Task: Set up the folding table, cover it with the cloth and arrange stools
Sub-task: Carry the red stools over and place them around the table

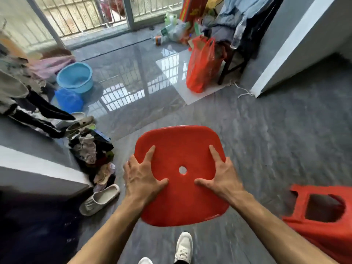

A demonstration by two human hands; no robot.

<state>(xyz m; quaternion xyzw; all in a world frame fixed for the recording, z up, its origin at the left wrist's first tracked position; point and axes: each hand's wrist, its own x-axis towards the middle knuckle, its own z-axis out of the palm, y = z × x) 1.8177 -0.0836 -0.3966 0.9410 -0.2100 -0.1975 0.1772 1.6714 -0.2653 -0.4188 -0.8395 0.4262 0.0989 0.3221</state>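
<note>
Head view looks down on a red stool (181,174) held out in front of the person, its square seat facing the camera with a small round hole near the middle. Both hands grip the seat by its sides. The left hand (142,179) has its index finger and thumb spread flat across the top, while the other fingers curl round the left edge. The right hand (222,176) mirrors it on the right edge, index finger and thumb splayed on the seat (the remaining fingers are hidden behind the rim). The stool's legs cannot be seen from here.

A second red stool (322,221) lies at the lower right, blurred, with an oval cut-out in its side showing. Below the held stool a white shoe (183,246) stands on the grey floor (266,140).

To the left, a pale slipper (100,199) lies beside a heap of clothes (93,153) at the foot of a grey ledge. Further back on the left sits a blue basin (75,77) with a blue bag (68,100) just in front of it. At the upper right an orange bag (202,65) stands beside a dark chair piled with clothing, near a barred window.
</note>
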